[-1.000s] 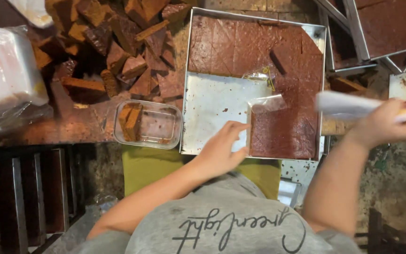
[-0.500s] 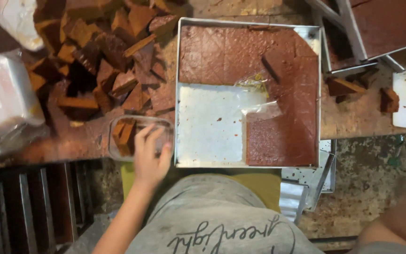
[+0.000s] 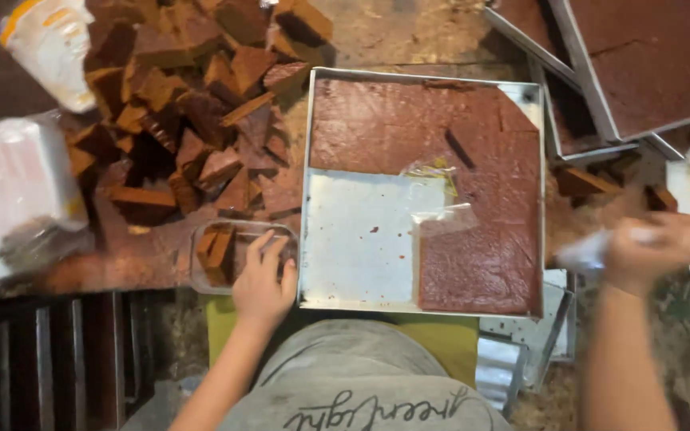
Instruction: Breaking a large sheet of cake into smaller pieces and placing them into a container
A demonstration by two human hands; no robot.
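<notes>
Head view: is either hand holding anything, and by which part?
The left hand rests on the near rim of a clear plastic box. The right hand grips a blurred white tool by one end.

Your head camera is looking straight down from above, fairly close, taking in the metal tray [image 3: 305, 239] at centre and your own lap at the bottom edge.

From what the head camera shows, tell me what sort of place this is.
Probably a small sweet-making workshop: a metal tray of scored brown slab, a heap of cut pieces, more filled trays.
</notes>
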